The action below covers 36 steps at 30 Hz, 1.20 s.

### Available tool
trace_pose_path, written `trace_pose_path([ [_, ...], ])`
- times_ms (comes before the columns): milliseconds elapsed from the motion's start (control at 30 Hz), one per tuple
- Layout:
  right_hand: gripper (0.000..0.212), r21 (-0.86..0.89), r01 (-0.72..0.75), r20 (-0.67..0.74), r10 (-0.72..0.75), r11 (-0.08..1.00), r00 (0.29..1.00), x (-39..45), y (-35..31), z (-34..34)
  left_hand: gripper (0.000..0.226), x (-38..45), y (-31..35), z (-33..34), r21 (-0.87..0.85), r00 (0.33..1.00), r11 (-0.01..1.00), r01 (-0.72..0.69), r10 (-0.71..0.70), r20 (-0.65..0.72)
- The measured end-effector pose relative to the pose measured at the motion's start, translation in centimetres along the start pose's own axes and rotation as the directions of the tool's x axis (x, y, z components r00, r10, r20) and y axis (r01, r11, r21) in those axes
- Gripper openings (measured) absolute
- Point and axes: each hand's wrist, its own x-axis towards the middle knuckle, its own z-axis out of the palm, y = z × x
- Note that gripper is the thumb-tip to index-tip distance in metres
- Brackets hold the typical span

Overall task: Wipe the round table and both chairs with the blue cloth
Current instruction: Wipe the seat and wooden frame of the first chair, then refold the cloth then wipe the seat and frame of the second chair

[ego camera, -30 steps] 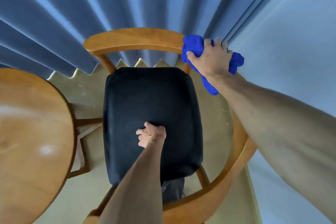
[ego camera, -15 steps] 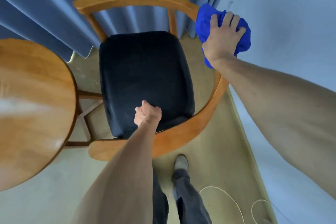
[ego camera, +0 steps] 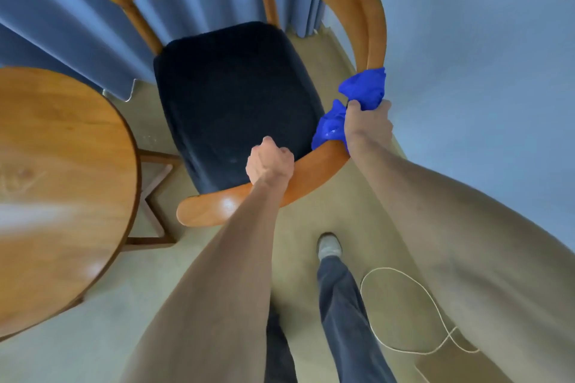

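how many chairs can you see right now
1. The chair stands by the curtain, right of the round table; the right hand holds the blue cloth on its armrest. The second chair is out of view.

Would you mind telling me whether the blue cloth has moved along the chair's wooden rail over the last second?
Yes. The blue cloth has slid from the chair rail's back corner down its right arm.
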Motion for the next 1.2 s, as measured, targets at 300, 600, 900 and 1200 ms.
trace_pose_path([
  [300,0.026,0.432,-0.089,0.023,0.087,0.897,0.996,-8.3,4.6,0.7,0.027,-1.8,-4.9,-0.1,0.108,0.97,0.992,-0.07,0.093,-0.223],
  [600,0.049,0.521,-0.213,-0.004,0.252,0.826,0.968,-14.5,6.9,4.7,0.037,-2.5,-14.2,-3.8,-0.029,0.888,0.998,0.064,-0.07,-0.454],
  [900,0.041,0.486,-0.202,-0.063,0.264,0.85,0.962,-20.7,7.6,7.5,0.044,-6.7,-21.6,-4.0,-0.457,0.838,0.785,0.418,-0.527,-0.139],
  [1200,0.044,0.64,-0.259,0.118,0.241,0.723,0.963,-28.3,7.9,11.4,0.035,-10.3,-28.4,-4.2,-0.379,0.836,0.787,0.486,-0.545,-0.06],
])
